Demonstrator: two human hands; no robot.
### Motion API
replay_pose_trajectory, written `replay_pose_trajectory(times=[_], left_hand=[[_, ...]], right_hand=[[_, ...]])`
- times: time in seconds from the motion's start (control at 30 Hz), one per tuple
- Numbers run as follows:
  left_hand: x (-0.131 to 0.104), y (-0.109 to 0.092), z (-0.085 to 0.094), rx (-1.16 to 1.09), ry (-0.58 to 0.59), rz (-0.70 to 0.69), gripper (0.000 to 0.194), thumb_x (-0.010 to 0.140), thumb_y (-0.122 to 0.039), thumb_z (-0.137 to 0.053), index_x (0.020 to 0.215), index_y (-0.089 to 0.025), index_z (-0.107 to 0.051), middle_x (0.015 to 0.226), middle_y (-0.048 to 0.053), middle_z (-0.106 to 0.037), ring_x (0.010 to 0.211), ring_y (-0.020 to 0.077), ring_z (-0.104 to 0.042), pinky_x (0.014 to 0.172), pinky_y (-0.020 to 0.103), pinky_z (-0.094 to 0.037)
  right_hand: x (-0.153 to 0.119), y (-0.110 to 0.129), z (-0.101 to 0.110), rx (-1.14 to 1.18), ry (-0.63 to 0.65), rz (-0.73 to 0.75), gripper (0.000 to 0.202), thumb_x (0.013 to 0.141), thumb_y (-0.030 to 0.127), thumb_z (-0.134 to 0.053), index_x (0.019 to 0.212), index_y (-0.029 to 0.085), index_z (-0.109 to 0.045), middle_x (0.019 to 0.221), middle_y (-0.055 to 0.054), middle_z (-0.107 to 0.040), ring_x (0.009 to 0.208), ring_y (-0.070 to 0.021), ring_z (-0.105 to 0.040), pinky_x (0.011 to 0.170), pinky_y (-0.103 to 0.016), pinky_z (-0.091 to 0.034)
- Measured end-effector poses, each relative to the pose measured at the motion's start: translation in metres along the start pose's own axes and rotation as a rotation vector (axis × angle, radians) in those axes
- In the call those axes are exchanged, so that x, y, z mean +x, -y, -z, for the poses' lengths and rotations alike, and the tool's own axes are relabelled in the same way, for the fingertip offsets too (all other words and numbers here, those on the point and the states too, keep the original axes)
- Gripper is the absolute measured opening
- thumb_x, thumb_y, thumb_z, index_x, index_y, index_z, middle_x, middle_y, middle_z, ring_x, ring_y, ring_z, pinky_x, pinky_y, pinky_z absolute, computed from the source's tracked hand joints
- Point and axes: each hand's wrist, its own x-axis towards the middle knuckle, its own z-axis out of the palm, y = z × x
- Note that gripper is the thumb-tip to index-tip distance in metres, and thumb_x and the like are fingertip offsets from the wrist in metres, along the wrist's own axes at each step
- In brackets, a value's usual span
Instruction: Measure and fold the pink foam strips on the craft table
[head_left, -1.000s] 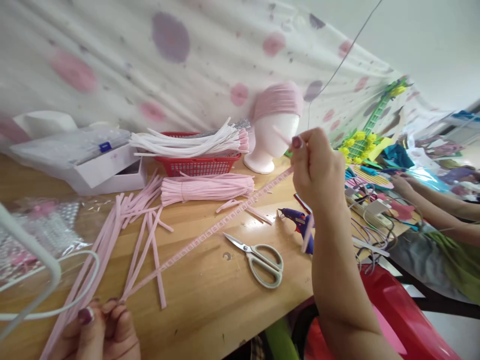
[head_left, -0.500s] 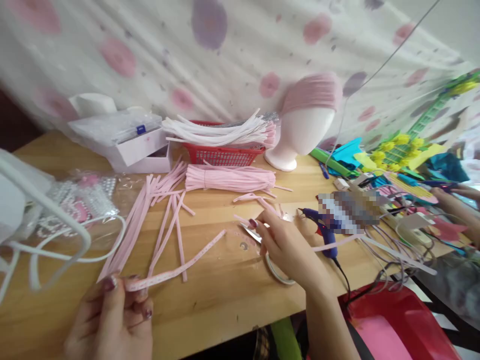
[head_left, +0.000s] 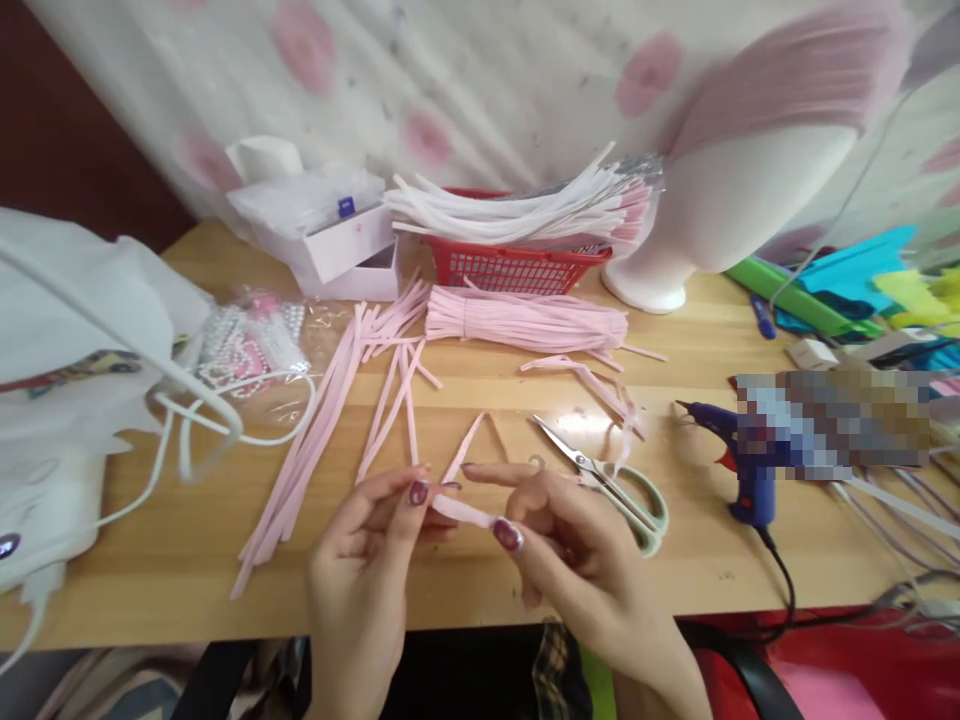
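Near the table's front edge, my left hand [head_left: 364, 560] pinches a narrow pink strip [head_left: 463, 511] between thumb and forefinger. My right hand [head_left: 581, 560] has its thumb and fingers on the strip's other end, so a short length spans between both hands. Behind the fingers rises a bent, pointed piece of pink strip [head_left: 466, 445]; whether it joins the held one is hidden. Scissors [head_left: 600, 475] with pale green handles lie just beyond my right hand, blades slightly apart. Loose pink stems [head_left: 315, 430] lie to the left, and a tied bundle of pink stems [head_left: 525, 318] sits farther back.
Behind the bundle stands a red basket [head_left: 510, 268] holding white stems [head_left: 517, 215]. A white mannequin head [head_left: 750, 210] is beside it. On the right lies a blue glue gun [head_left: 750, 475] with its cord. Bagged beads [head_left: 255, 340] and white cables [head_left: 225, 430] occupy the left.
My right hand has moved away from the scissors and come to the strip. My left hand has moved right with the strip, bringing the hands together. The view has shifted left and closer.
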Motion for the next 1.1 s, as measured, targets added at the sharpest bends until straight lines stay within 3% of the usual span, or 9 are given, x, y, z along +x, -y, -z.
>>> replay_pose_trajectory(times=[0.13,0.27,0.33,0.43,0.6,0.83,0.97,1.1], left_hand=[[-0.002,0.002,0.003,0.026,0.087,-0.053,0.026,0.076,-0.036,-0.082,0.093,-0.018,-0.074,0.080,0.005,-0.080,0.068,0.0198,-0.077,0.061,0.024,-0.064],[-0.007,0.004,0.003,0.066,0.155,-0.116,0.019,0.080,-0.033,-0.077,0.094,-0.020,-0.077,0.080,0.006,-0.080,0.072,0.0198,-0.077,0.065,0.024,-0.064],[-0.012,0.003,0.001,0.093,0.145,-0.143,0.020,0.080,-0.031,-0.077,0.098,-0.022,-0.078,0.081,0.005,-0.080,0.073,0.0201,-0.077,0.066,0.025,-0.064],[-0.018,-0.002,-0.003,0.144,0.099,-0.163,0.023,0.080,-0.031,-0.076,0.102,-0.025,-0.078,0.084,0.005,-0.079,0.074,0.0215,-0.077,0.068,0.028,-0.064],[-0.022,-0.006,-0.005,0.185,0.117,-0.163,0.021,0.081,-0.032,-0.074,0.101,-0.024,-0.078,0.084,0.006,-0.079,0.075,0.0231,-0.077,0.070,0.031,-0.065],[-0.021,-0.002,-0.005,0.199,0.108,-0.218,0.019,0.077,-0.027,-0.078,0.097,-0.026,-0.077,0.084,0.003,-0.080,0.077,0.0194,-0.077,0.071,0.025,-0.064],[-0.018,-0.002,0.000,0.256,0.075,-0.239,0.021,0.076,-0.028,-0.080,0.095,-0.024,-0.077,0.081,0.003,-0.079,0.068,0.0191,-0.076,0.065,0.026,-0.064],[-0.010,-0.008,0.005,0.186,0.049,-0.189,0.027,0.072,-0.024,-0.084,0.097,-0.021,-0.075,0.075,0.001,-0.077,0.068,0.0190,-0.076,0.063,0.024,-0.064]], right_hand=[[-0.005,-0.008,-0.006,0.226,0.098,-0.164,0.023,0.101,0.038,-0.052,0.085,0.021,-0.050,0.085,-0.004,-0.072,0.045,-0.0080,-0.058,0.045,-0.020,-0.045],[-0.011,-0.012,-0.006,0.255,0.111,-0.173,0.022,0.102,0.038,-0.051,0.087,0.021,-0.051,0.099,-0.007,-0.072,0.058,-0.0113,-0.066,0.056,-0.024,-0.053],[-0.013,-0.013,-0.005,0.222,0.097,-0.160,0.021,0.102,0.037,-0.050,0.087,0.022,-0.052,0.099,-0.007,-0.071,0.060,-0.0127,-0.067,0.056,-0.025,-0.052],[-0.014,-0.014,-0.005,0.174,0.089,-0.147,0.020,0.102,0.035,-0.049,0.087,0.023,-0.052,0.080,-0.003,-0.069,0.056,-0.0137,-0.064,0.052,-0.025,-0.047],[-0.011,-0.016,-0.005,0.080,0.115,-0.130,0.021,0.103,0.034,-0.045,0.089,0.022,-0.053,0.068,-0.001,-0.065,0.055,-0.0141,-0.058,0.051,-0.026,-0.042],[-0.010,-0.012,-0.005,0.037,0.137,-0.158,0.025,0.104,0.038,-0.043,0.090,0.020,-0.052,0.065,0.001,-0.058,0.054,-0.0128,-0.055,0.050,-0.025,-0.038],[-0.013,-0.015,-0.005,0.025,0.136,-0.172,0.025,0.104,0.040,-0.045,0.089,0.021,-0.053,0.063,0.003,-0.056,0.054,-0.0124,-0.052,0.050,-0.024,-0.036],[-0.014,-0.019,-0.002,0.002,0.053,-0.103,0.012,0.101,0.035,-0.051,0.102,0.023,-0.054,0.082,0.000,-0.061,0.069,-0.0139,-0.057,0.060,-0.025,-0.045]])
